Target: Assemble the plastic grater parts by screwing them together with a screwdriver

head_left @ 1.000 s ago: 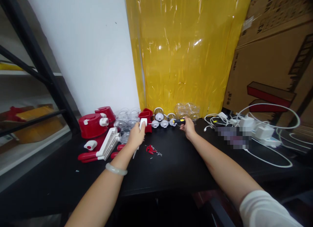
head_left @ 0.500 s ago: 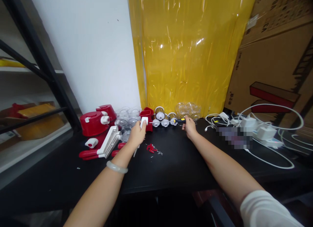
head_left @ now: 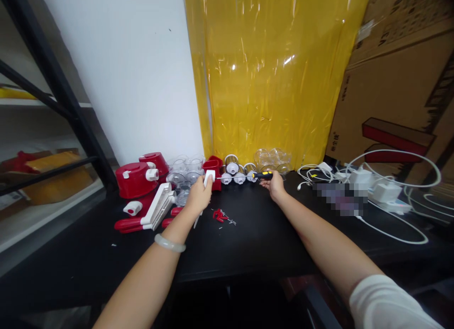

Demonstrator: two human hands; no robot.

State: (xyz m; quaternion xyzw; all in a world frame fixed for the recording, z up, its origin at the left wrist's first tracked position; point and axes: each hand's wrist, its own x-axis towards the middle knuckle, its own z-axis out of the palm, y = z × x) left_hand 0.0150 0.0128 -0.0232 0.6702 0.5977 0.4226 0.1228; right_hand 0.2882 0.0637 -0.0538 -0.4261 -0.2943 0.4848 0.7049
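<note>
A white plastic part (head_left: 210, 173) is gripped upright in my left hand (head_left: 200, 194), its lower end partly hidden behind the fingers. My right hand (head_left: 277, 186) holds a screwdriver (head_left: 262, 176) with a black and yellow handle, some fingers loosened below it. The shaft runs level to the left, and its tip meets the side of the white part. On the table below lie small red pieces (head_left: 220, 215) and several screws (head_left: 231, 222). Left of my left hand rests a white lever arm (head_left: 158, 207) with a red handle.
Red housings (head_left: 133, 180) stand at the left on the black table (head_left: 255, 244). Clear plastic cups (head_left: 186, 163), a red part (head_left: 213, 164) and metal grater drums (head_left: 232, 165) line the back. White chargers and cables (head_left: 386, 192) lie right, before a cardboard box (head_left: 386, 92).
The fingers of my right hand have shifted round the screwdriver handle and spread a little beneath it. My left hand and the white part stay nearly still.
</note>
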